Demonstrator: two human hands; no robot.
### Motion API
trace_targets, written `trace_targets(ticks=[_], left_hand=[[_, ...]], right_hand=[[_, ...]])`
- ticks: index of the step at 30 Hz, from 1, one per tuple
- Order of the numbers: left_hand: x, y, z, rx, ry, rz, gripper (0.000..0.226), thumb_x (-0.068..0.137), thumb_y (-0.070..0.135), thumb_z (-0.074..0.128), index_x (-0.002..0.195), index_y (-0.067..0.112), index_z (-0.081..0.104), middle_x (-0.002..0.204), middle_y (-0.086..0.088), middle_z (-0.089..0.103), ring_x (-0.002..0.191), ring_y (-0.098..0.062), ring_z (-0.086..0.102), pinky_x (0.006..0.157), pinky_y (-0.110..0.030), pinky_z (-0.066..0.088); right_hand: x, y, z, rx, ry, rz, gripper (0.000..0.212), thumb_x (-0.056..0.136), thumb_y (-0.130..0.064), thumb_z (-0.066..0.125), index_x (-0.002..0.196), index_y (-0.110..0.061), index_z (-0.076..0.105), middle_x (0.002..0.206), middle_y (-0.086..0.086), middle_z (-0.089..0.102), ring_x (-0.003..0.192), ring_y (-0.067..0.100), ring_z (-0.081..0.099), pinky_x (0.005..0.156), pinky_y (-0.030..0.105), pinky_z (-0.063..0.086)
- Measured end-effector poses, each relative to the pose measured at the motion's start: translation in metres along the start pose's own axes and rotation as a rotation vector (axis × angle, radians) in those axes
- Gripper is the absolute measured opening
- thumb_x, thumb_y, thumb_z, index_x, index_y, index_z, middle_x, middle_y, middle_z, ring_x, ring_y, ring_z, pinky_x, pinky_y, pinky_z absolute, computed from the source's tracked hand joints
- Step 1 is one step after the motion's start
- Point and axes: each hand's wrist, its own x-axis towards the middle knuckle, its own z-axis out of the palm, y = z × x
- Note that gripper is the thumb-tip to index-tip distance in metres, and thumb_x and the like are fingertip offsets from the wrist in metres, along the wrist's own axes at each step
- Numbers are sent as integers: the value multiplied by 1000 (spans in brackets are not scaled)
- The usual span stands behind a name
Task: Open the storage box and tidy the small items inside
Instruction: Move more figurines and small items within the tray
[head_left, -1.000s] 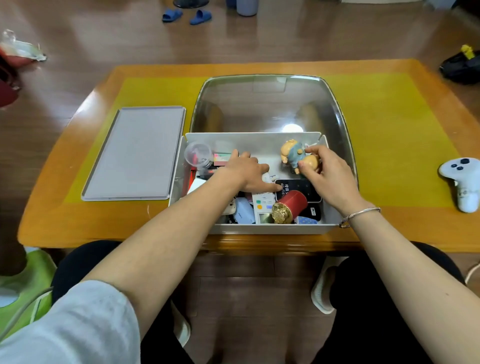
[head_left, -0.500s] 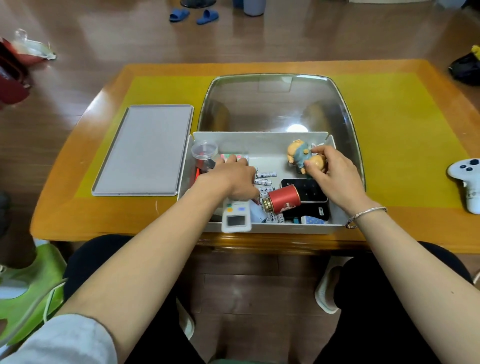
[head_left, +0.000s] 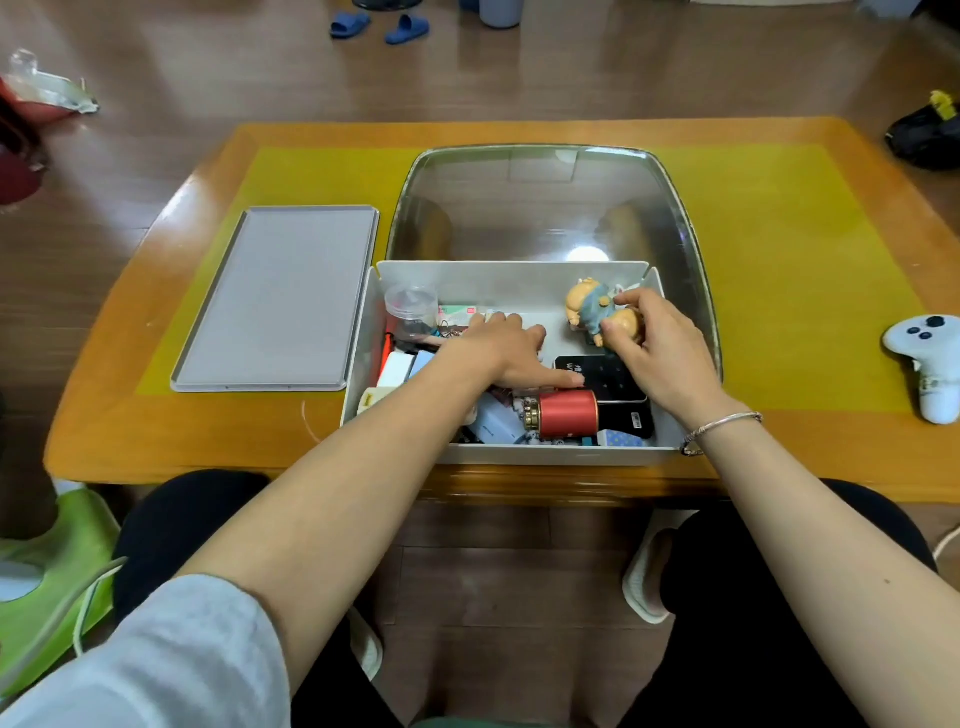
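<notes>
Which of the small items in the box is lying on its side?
The red cylindrical tin with the gold cap, near the box's front wall, lies on its side. The clear round jar at the back left stands upright; the pig figurine is held by the right hand.

Open top of the storage box (head_left: 509, 278) gives me entry; clutter packs its 6 to 9 o'clock floor. Bare floor shows at 12 o'clock, between clear jar (head_left: 411, 306) and figurine (head_left: 597, 310).

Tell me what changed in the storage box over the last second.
The left hand let go of the small white device it was lifting at the front wall half a second ago and now lies flat over the items. The red canister rolled slightly. The right hand still grips the pig figurine; the lid stayed put.
</notes>
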Motion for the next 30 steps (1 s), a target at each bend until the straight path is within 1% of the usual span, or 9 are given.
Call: trace_targets(ticks=[3, 6, 8, 11, 14, 17, 21, 26, 30], left_hand=[[-9, -8, 0, -12, 13, 59, 56, 86, 69, 42, 114, 21, 52, 114, -9, 56, 114, -29, 44, 86, -43, 32], [-20, -13, 4, -32, 109, 180, 8, 94, 25, 47, 97, 22, 54, 101, -3, 51, 104, -27, 46, 79, -36, 35], [-31, -16, 6, -28, 108, 235, 17, 87, 9, 47, 83, 24, 53, 88, 5, 51, 96, -22, 45, 75, -33, 37], [-43, -21, 3, -168, 74, 261, 15, 85, 11, 53, 82, 24, 61, 89, 8, 62, 93, -17, 52, 82, -36, 46], [-42, -25, -3, -315, 160, 214, 17, 90, 16, 49, 101, 18, 61, 105, -1, 63, 98, -20, 57, 86, -37, 47], [-25, -28, -4, -271, 260, 111, 34, 93, 13, 43, 125, 19, 53, 124, -11, 52, 113, -28, 50, 93, -37, 42], [7, -14, 1, -116, 214, 56, 39, 100, 27, 39, 139, 25, 43, 132, -17, 47, 119, -37, 45, 95, -41, 39], [30, -3, 2, -70, 179, 46, 34, 99, 35, 45, 130, 23, 52, 123, -16, 48, 114, -36, 46, 93, -40, 41], [29, -2, 0, -134, 194, 33, 16, 87, 23, 59, 103, 21, 56, 106, -11, 55, 83, -28, 53, 69, -32, 42]], right_hand=[[0, 1, 0, 3, 0, -3, 31, 91, -36, 53, 116, -17, 51, 113, 4, 61, 92, 16, 55, 75, 27, 38], [1, 1, 1, 10, 8, 0, 32, 91, -36, 53, 116, -17, 52, 113, 4, 61, 87, 10, 49, 73, 26, 36], [1, 2, 1, 8, 4, 0, 32, 91, -37, 53, 116, -17, 52, 113, 4, 61, 88, 11, 50, 73, 26, 37], [1, 2, 1, 4, -7, -3, 33, 91, -38, 52, 116, -17, 51, 113, 4, 61, 92, 15, 55, 74, 27, 40], [1, 2, 1, 7, -10, -6, 32, 91, -38, 53, 116, -17, 51, 112, 4, 61, 93, 18, 57, 73, 29, 41], [1, 2, 1, 7, -5, -15, 32, 91, -38, 53, 115, -17, 52, 112, 4, 62, 93, 19, 57, 72, 28, 38], [0, 0, 1, -2, -10, -16, 31, 91, -38, 53, 114, -17, 52, 112, 5, 62, 95, 21, 58, 73, 28, 40], [0, 0, 0, -4, -6, -16, 30, 91, -37, 54, 114, -17, 52, 112, 5, 62, 96, 21, 58, 74, 29, 41], [0, 0, -1, -12, -8, -22, 30, 91, -36, 54, 114, -17, 51, 111, 5, 62, 96, 21, 58, 74, 29, 40]])
